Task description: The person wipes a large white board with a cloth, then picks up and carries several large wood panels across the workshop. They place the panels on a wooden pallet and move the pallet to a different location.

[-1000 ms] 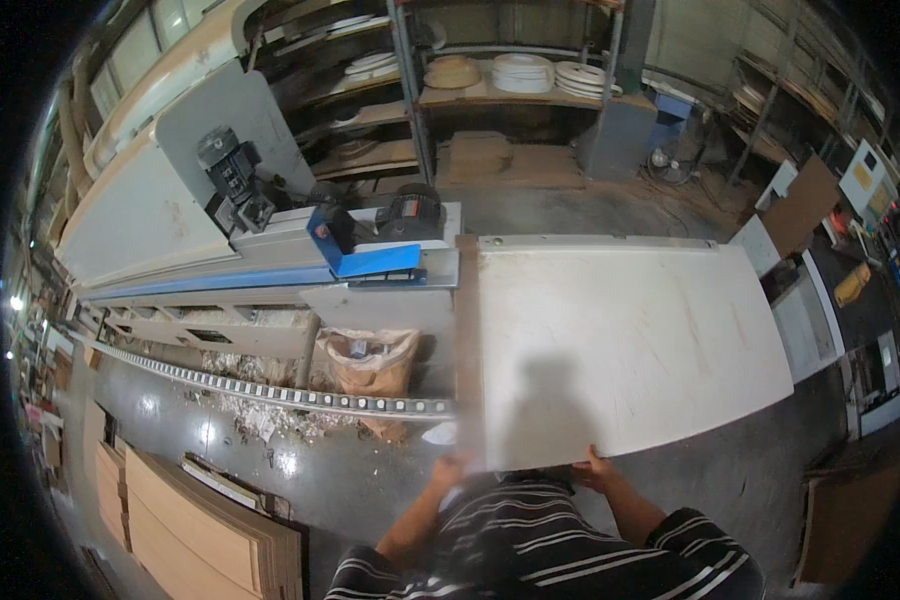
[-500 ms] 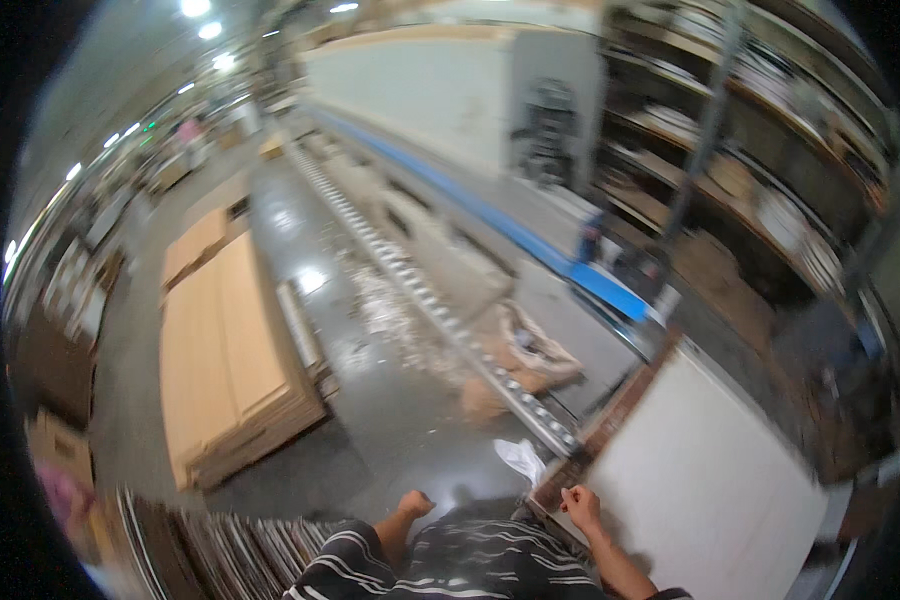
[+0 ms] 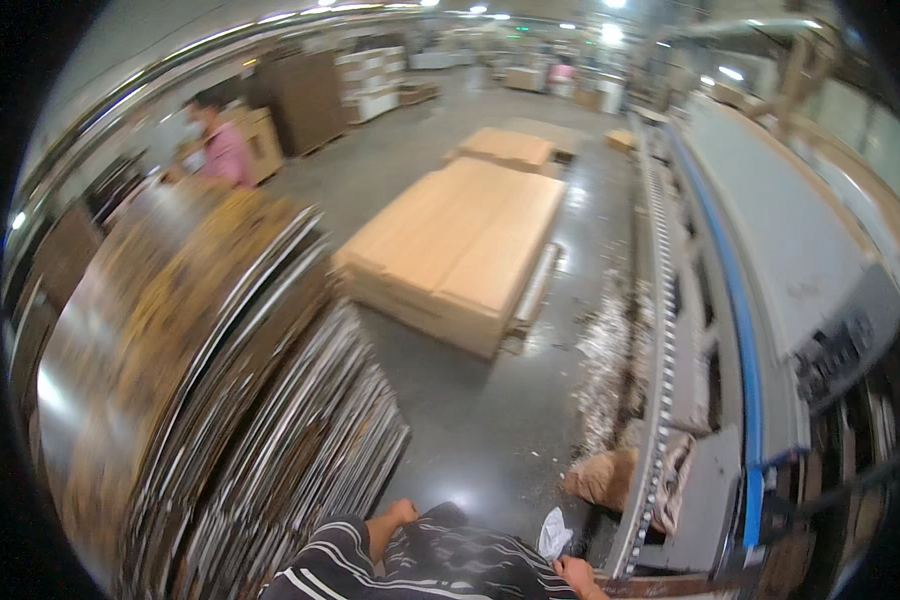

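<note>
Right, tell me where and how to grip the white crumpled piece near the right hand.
Pinch the narrow far end of the white crumpled piece, probably from above and the left: it tapers there, and the dotted rail runs on its right.

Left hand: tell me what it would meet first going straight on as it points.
Nothing close: the left hand seems to have a free way over the grey floor, perhaps as far as the beige board stack, though depth is unclear.

Tan board stack (image 3: 460, 232), grey floor (image 3: 475, 410)
</note>
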The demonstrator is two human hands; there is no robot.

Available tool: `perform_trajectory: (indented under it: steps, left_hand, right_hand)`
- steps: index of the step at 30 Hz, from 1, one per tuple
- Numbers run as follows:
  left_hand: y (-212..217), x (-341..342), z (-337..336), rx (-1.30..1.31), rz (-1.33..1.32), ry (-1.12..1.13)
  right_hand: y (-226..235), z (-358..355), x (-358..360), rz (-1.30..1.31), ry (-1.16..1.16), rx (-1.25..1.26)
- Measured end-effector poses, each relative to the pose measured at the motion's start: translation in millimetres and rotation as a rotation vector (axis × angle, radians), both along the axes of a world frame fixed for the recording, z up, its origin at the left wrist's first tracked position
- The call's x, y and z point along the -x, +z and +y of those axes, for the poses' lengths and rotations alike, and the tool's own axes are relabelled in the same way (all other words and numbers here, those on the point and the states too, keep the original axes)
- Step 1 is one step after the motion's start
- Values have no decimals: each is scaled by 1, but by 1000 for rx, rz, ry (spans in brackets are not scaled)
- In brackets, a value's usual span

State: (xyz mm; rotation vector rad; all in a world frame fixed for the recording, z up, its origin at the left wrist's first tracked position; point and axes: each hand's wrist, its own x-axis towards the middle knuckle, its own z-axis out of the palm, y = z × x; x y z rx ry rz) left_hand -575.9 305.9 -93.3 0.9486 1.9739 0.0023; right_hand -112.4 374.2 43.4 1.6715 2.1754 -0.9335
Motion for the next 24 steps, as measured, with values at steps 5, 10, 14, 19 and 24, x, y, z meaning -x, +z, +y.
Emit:
perform_trajectory:
  steps: [5,10,14,19,24]
  left_hand:
    - [-36,-26,-96,-54,-83,337]
    - [-35,-67,-178,-132,-79,430]
    - [39,-99,-206,-197,120,718]
    - [196,-46,-219,-795,735,938]
    - [389,37,-299,-1114,1561,714]
  right_hand:
    - [29,1,4,-74,263,101]
    - [38,-2,6,-56,265,45]
    - [25,-8,0,-20,328,-1]
    - [25,-11,-3,46,423,11]
    - [40,-9,2,-11,427,70]
